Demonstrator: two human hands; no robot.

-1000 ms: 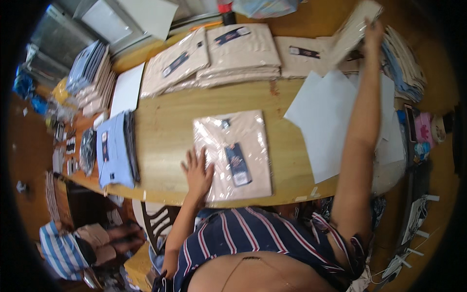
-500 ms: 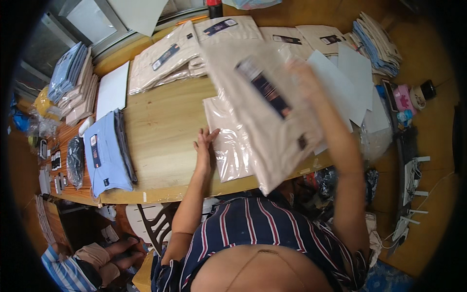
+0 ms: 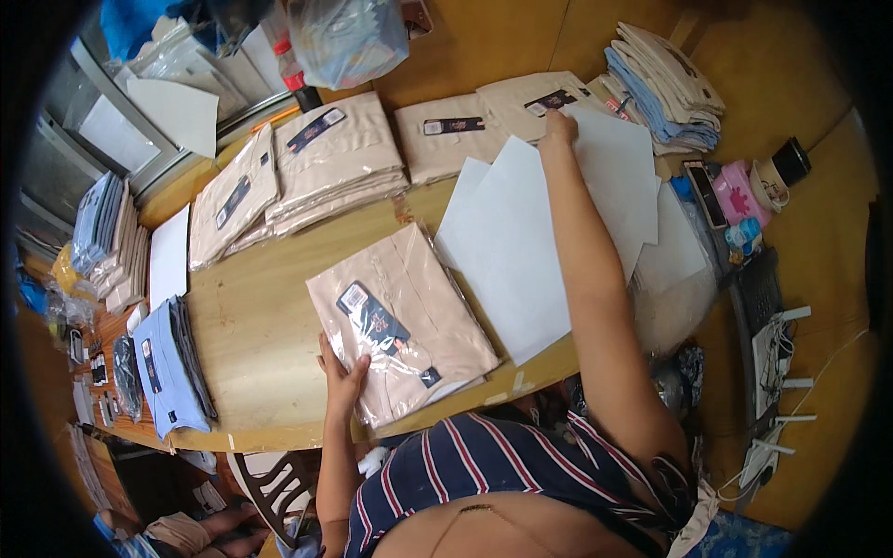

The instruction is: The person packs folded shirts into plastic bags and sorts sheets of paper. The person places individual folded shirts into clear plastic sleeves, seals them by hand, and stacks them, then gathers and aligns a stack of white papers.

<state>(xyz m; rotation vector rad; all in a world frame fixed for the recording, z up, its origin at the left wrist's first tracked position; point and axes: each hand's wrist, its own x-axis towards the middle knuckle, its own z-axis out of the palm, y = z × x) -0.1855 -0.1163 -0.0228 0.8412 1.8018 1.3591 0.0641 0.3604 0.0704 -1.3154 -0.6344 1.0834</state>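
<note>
A folded beige garment in clear plastic (image 3: 419, 307), with a dark tag, lies tilted on the table before me. My left hand (image 3: 344, 372) rests at its near left edge, thumb on the plastic and fingers apart. My right arm stretches across white sheets (image 3: 507, 251) to the far side. There my right hand (image 3: 560, 130) is closed beside the tag of another folded beige garment (image 3: 507, 93) and the far edge of a white sheet. Its fingertips are partly hidden, so I cannot tell what they grip.
More bagged beige garments (image 3: 339, 163) line the table's back. A folded blue garment (image 3: 172, 367) lies at left, with stacked clothes (image 3: 116, 237) behind. Another stack (image 3: 665, 88) stands far right, near a keyboard (image 3: 758, 293). A dark bottle with a red cap (image 3: 296, 79) stands behind.
The beige package raised in my right hand now lies flat on the table. My right hand has left it and moved to the far side. The whole view has shifted.
</note>
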